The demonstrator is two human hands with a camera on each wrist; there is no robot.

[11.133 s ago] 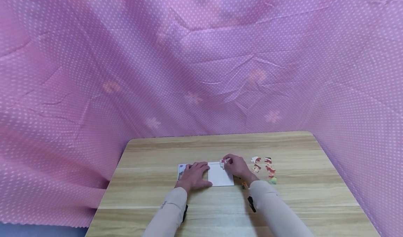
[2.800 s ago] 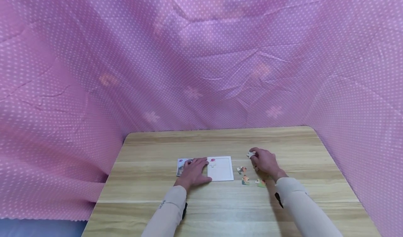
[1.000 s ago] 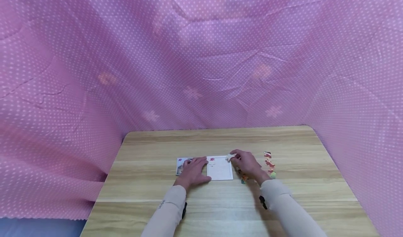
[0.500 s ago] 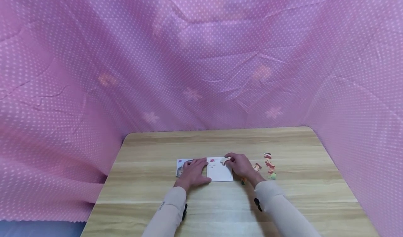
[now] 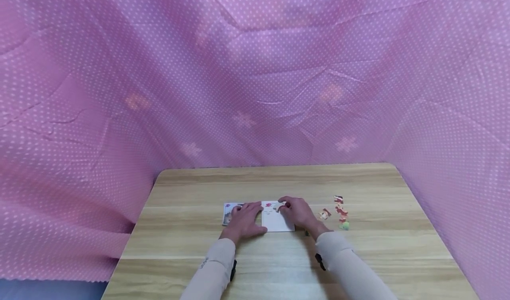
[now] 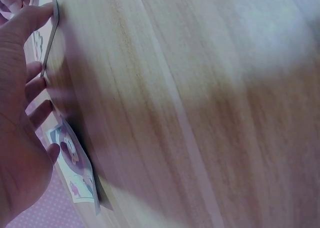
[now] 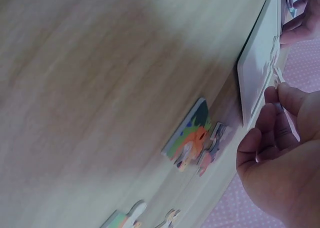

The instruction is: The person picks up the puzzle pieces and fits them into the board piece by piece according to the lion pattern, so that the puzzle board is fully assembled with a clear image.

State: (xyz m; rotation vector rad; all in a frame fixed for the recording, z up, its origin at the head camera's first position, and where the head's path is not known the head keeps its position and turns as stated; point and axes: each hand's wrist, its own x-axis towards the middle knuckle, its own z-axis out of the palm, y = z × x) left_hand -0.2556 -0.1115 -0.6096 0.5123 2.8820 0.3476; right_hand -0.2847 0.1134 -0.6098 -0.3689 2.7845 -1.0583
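Note:
A square white puzzle board [image 5: 276,224] lies on the table, with a light puzzle piece bearing a pink mark [image 5: 268,205] in its upper left corner. My left hand [image 5: 244,222] rests at the board's left side, thumb and fingertips touching its edge. Between right thumb and index finger I pinch a pale puzzle piece [image 5: 276,208] low over the upper part of the board, beside the placed one. My right hand [image 5: 299,212] covers the board's upper right corner. Partly under my left hand is a picture card [image 5: 227,216], seen also in the left wrist view.
Right of the board lie several loose puzzle pieces: a brown and cream piece [image 5: 324,214], a column of pieces [image 5: 340,208] and a green one [image 5: 344,225]. In the right wrist view an orange-and-green piece [image 7: 192,135] lies near the board. A pink dotted cloth [image 5: 255,91] hangs behind the table.
My right hand has brought the pale piece from the table on the right to the board, then leftward towards the placed piece. Earlier it set the pink-marked piece in the corner. Left hand stays put.

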